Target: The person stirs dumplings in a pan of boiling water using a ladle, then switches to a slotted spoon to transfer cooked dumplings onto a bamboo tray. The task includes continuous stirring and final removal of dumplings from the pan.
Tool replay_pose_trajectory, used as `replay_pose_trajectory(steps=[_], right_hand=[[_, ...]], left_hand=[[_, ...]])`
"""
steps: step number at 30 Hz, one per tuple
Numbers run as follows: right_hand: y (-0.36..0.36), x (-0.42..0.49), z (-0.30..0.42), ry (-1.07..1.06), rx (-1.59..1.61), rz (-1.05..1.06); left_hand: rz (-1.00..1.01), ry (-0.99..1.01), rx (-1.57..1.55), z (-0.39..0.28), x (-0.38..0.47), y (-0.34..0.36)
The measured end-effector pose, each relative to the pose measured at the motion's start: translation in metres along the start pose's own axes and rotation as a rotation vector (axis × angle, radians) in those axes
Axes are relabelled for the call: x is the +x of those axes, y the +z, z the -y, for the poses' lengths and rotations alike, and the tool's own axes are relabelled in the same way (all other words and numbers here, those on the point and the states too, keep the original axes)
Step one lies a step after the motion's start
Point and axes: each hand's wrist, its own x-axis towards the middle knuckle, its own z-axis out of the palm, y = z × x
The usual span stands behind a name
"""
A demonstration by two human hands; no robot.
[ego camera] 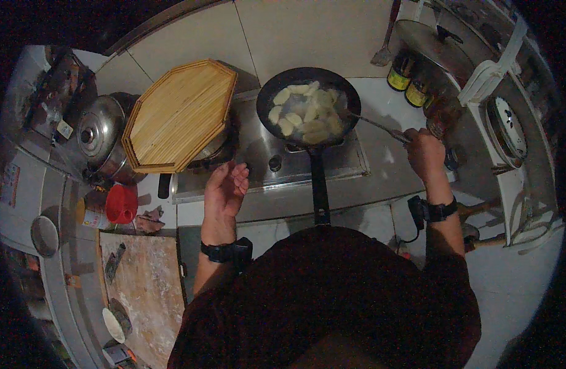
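A black wok with a long handle sits on the right side of the steel gas stove. Several pale dumplings lie in steaming liquid inside it. My right hand grips the handle of a metal cooking utensil, whose head is hidden at the wok's right side. Nothing is in my left hand; it hovers at the stove's front edge, palm turned up, fingers loosely curled and thumb apart. Just beyond it, an octagonal tray of pale slats rests on a pan, whose dark handle sticks out below.
Left of the tray stands a lidded steel pot. A red funnel-like plastic piece is nearby. A floury board bears a knife. Jars, a large pan lid and a white rack line the right.
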Motion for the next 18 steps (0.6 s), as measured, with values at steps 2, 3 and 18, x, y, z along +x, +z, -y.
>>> replay_pose_trajectory(steps=[2, 3, 18], right_hand=[[-0.005, -0.001, -0.001, 0.012, 0.048, 0.074], [-0.007, -0.002, -0.001, 0.013, 0.088, 0.106], [0.026, -0.001, 0.016, -0.121, 0.445, 0.13]], left_hand=[[0.037, 0.005, 0.012, 0.0, 0.002, -0.002], [0.014, -0.003, -0.004, 0.001, 0.003, -0.003], [-0.051, 0.014, 0.027, -0.001, -0.001, 0.0]])
